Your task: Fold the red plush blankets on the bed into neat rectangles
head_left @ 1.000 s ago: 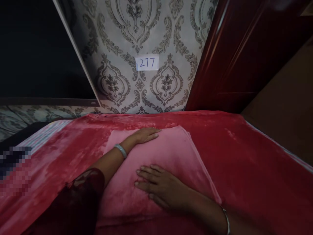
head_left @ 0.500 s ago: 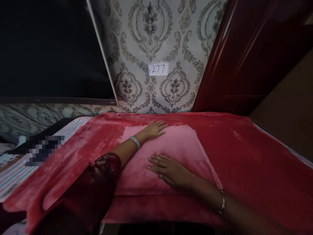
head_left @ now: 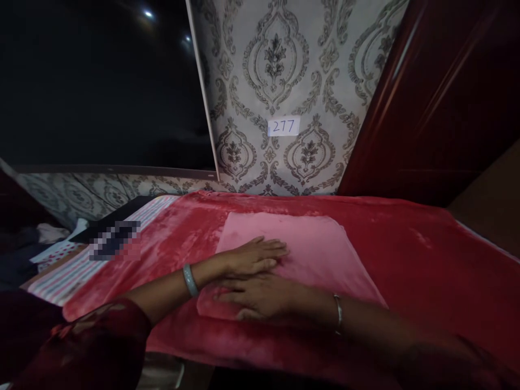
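Observation:
A pink plush cloth [head_left: 312,244], roughly rectangular, lies spread on a larger red plush blanket [head_left: 422,271]. My left hand [head_left: 255,256] rests flat on the pink cloth near its middle, fingers stretched to the right; a pale bangle circles that wrist. Just nearer to me, my right hand [head_left: 260,295] lies flat over the cloth's near part, its fingers spread and pointing left. A thin silver bracelet is on the right wrist. The two hands are close together. Neither holds anything. My right hand and forearm hide part of the cloth's near edge.
Behind the blanket stands a patterned wall [head_left: 317,81] with a paper label [head_left: 283,126] reading 277. A large dark screen [head_left: 101,92] is at the left, a dark red glossy panel [head_left: 426,97] at the right. Striped cloth [head_left: 60,279] shows beneath the blanket's left side, near a blurred patch.
My left hand has slid back toward me over the pink cloth, and my right hand has shifted slightly nearer, so they are now close together. The view has turned a little to the left.

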`<state>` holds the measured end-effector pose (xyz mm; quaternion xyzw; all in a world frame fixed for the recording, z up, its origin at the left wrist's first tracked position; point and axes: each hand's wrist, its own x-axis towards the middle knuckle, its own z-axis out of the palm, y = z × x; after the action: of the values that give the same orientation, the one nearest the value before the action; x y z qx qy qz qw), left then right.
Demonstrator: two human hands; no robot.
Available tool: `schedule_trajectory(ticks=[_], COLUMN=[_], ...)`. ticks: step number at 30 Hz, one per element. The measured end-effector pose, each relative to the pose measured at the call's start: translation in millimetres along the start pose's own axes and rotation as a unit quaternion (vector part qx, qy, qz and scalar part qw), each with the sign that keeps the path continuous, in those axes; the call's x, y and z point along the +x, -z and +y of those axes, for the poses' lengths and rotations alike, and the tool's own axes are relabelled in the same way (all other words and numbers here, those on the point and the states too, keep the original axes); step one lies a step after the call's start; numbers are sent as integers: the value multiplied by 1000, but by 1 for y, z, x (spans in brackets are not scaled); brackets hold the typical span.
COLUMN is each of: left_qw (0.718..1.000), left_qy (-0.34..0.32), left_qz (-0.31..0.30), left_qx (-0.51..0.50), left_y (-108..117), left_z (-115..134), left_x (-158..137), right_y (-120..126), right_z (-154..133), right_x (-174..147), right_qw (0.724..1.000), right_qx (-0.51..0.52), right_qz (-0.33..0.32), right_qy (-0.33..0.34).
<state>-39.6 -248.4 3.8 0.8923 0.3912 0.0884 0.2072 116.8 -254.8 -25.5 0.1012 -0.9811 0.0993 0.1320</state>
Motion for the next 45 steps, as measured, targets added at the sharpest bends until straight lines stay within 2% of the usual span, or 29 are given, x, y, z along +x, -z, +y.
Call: schedule_trajectory(ticks=[4, 6, 9, 12, 16, 19, 26, 30, 33, 35, 37, 38, 40, 42, 43, 45], left_qw=[992, 985, 978, 971, 966, 963, 928, 936, 954, 956, 940, 928, 912, 903, 900, 891], left_qy=[39, 72, 149, 216, 248, 256, 321, 270, 200, 163, 165, 169, 151, 127, 122, 136], left_qz=[22, 44, 62, 62, 63, 84, 115, 151, 176, 202, 256, 286, 328, 331, 324, 314], left_qx=[121, 148, 133, 76, 28, 32, 149, 167, 140, 139, 154, 166, 194, 242, 263, 298], left_y=[2, 8, 21, 31, 32, 29, 34, 43, 38, 23, -1, -16, -48, -79, -92, -114], left_z=[-47, -73, -111, -142, -167, -169, -134, -99, -60, -28, 5, 19, 43, 56, 59, 59], left_x=[4, 7, 12, 16, 19, 20, 18, 3, -25, -50, -76, -88, -107, -116, -118, -119], right_y=[-10, -10, -7, -4, -3, -5, -18, -18, -10, -2, 6, 11, 18, 22, 21, 13], right_z=[6, 7, 8, 8, 9, 10, 12, 10, 0, -10, -18, -19, -15, -2, 6, 23], right_x=[1, -2, -3, -2, -2, -1, -3, -2, 0, 0, -3, -5, -8, -5, -2, 10], right_qw=[999, 999, 997, 996, 994, 994, 994, 995, 996, 997, 996, 995, 987, 974, 971, 978], right_qx=[29, 48, 71, 84, 97, 104, 107, 95, 81, 72, 69, 70, 71, 66, 60, 48], right_qz=[-17, -22, -28, -33, -34, -34, -30, -30, -24, -3, 42, 71, 139, 181, 182, 135], right_qy=[6, 2, -12, -23, -27, -23, -15, -16, -3, 20, 30, 19, -46, -122, -145, -153])
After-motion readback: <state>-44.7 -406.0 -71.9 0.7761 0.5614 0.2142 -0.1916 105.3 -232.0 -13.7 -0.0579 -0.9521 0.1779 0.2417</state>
